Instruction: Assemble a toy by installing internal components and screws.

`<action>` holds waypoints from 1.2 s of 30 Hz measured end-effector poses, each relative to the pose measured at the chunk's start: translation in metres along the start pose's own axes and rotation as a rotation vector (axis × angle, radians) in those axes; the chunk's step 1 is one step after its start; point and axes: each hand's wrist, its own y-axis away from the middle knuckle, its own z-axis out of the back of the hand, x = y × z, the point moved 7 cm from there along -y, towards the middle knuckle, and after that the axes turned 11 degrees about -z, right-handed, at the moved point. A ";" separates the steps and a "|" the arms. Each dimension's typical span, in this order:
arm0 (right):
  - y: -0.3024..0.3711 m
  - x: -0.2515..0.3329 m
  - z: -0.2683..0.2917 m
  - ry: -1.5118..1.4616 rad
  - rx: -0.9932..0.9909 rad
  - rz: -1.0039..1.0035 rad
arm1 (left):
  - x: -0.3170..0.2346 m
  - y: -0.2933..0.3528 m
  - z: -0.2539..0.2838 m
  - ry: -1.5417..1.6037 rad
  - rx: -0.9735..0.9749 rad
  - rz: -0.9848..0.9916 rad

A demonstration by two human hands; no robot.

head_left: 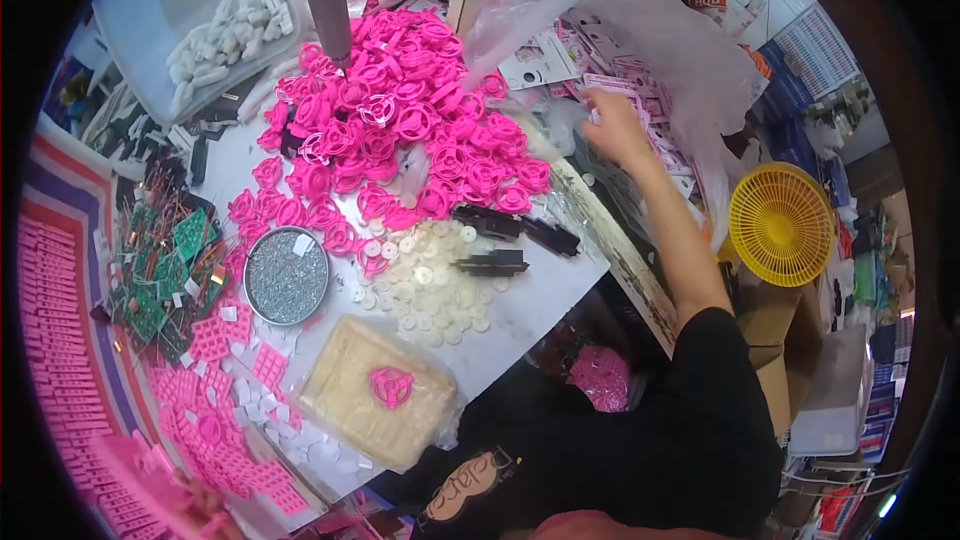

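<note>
My right hand [612, 128] reaches far to the upper right, over a heap of pink-and-white printed cards [655, 105]. Its fingers are curled at the edge of the heap, and what they pinch, if anything, is hidden. At the lower left rim my left hand [205, 512] is blurred and partly cut off, closed around a long pink plastic casing [135, 470]. Between the hands a big pile of pink plastic rings [420, 110] covers the table. One pink ring [391, 387] lies alone on a wrapped cream-coloured block [345, 380] in front of me.
A round tin of small metal screws [286, 275] stands beside pale round discs [435, 280] and black blocks [492, 262]. Wired green circuit boards [150, 310] and pink keypads [225, 420] lie left. A grey upright tool [323, 0] rises behind. A yellow basket [780, 225] stands right.
</note>
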 end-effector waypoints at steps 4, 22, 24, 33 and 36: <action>-0.019 -0.111 -0.027 0.370 0.096 -0.068 | -0.017 0.045 -0.077 0.201 0.279 0.157; 0.087 0.082 0.068 -1.061 0.293 -0.261 | -0.073 0.161 -0.159 -0.391 0.681 -0.397; 0.150 0.197 0.035 -1.153 0.827 -0.122 | -0.105 0.159 -0.194 -0.250 0.835 -0.597; 0.176 0.334 -0.003 -1.107 0.974 0.434 | -0.076 0.137 -0.146 -0.042 0.381 -0.330; 0.203 0.345 -0.049 -1.293 1.152 0.296 | -0.049 0.146 -0.152 0.536 0.202 0.153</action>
